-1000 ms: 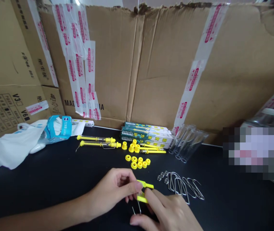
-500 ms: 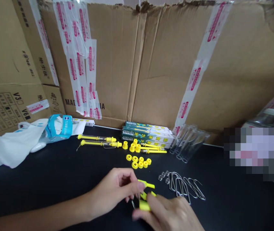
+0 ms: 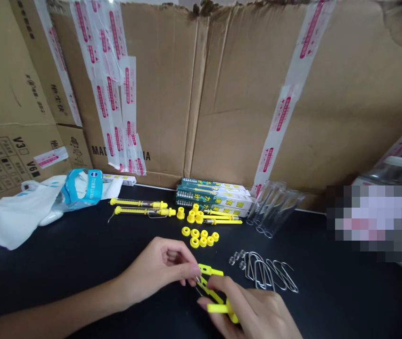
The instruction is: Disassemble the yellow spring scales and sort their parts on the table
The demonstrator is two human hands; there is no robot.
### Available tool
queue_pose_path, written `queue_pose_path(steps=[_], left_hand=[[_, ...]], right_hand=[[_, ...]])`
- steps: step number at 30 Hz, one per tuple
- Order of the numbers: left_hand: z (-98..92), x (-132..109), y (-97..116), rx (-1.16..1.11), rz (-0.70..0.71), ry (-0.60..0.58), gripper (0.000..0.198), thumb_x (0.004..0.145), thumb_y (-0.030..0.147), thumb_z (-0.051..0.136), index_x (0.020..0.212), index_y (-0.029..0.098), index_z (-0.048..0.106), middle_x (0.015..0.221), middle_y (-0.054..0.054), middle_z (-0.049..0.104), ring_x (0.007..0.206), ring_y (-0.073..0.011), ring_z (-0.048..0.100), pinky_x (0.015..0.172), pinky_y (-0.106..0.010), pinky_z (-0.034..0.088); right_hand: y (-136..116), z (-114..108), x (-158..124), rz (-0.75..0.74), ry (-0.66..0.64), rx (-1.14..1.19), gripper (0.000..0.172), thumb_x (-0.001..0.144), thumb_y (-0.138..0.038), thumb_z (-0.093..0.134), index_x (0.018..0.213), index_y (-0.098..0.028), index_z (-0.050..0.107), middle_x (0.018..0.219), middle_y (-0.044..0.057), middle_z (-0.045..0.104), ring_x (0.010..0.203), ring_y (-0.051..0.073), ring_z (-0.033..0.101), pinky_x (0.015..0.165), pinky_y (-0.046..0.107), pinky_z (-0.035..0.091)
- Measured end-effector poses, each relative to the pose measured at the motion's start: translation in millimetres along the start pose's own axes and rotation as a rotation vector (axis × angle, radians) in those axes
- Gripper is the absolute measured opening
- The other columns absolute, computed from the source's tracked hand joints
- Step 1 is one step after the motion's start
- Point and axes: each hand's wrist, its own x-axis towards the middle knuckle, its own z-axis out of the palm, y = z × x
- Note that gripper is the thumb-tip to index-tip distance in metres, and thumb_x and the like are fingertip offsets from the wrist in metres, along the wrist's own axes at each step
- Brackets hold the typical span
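Observation:
My left hand [image 3: 158,270] pinches the end of a small yellow plastic piece [image 3: 209,270] just above the black table [image 3: 80,263]. My right hand [image 3: 253,313] is closed round a second yellow strip [image 3: 218,306] that slants up toward the left hand's piece, with a thin metal wire between them. Just beyond the hands lie several yellow caps [image 3: 201,237] and a bunch of bent wire hooks [image 3: 267,275] with small springs [image 3: 238,258].
Assembled yellow spring scales [image 3: 140,207], green-and-white boxes [image 3: 215,197] and clear plastic tubes [image 3: 274,209] lie against a taped cardboard wall [image 3: 222,94]. A white plastic bag [image 3: 17,214] with a blue packet [image 3: 80,188] is at the left. More cartons [image 3: 6,117] stand behind it.
My right hand has drawn its yellow strip down and to the right, away from the piece in my left hand. The left hand stays nearly in place.

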Motion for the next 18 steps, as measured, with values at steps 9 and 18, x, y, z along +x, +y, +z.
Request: queue_pose_path(steps=[9,18], left_hand=[[-0.1,-4.9,1.9,0.097,-0.015,-0.035,0.027,0.067,0.033,0.086,0.08,0.014,0.071,0.08,-0.004,0.076,0.076,-0.0159,0.069,0.072,-0.026,0.05],[-0.5,-0.8,-4.8,0.095,0.057,-0.001,0.029,0.084,0.043,0.069,0.08,0.014,0.067,0.074,-0.002,0.068,0.066,-0.0119,0.06,0.057,-0.022,0.045]], right_hand=[[-0.1,-11.9,3.8,-0.101,-0.102,-0.172,0.025,0.101,-0.018,0.038,0.094,-0.02,0.062,0.078,0.001,0.07,0.039,0.01,0.06,0.03,0.023,0.038],[50.8,-56.9,7.6,0.465,-0.129,-0.11,0.037,0.091,-0.041,0.054,0.059,-0.023,0.06,0.043,-0.003,0.057,0.034,0.013,0.054,0.034,0.022,0.038]])
